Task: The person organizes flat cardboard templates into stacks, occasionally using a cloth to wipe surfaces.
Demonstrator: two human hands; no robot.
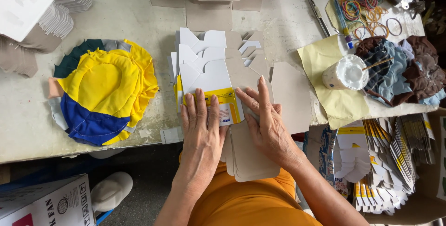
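Looking down, I see a worn grey table, stained and scratched, with dark floor under its near edge. Yellow and blue cloth lies heaped at the left of the table, and beyond it sit stacks of white and grey card. At the right a glue pot with a stick in it stands on a yellow sheet, beside a brown and blue rag; rubber bands and a knife lie further back. Printed cartons fan out in a box at the lower right, off the table.

At the middle near edge lie the box blanks, a fanned pile of flat white and grey cut card, the top one with a yellow and white printed panel. My left hand lies flat on that panel, fingers straight and together, pressing down rather than gripping. My right hand rests just beside it on the grey flap, fingers spread and extended, tips on the card, gripping nothing. More grey blanks hang over the table edge under both wrists, above my orange lap.
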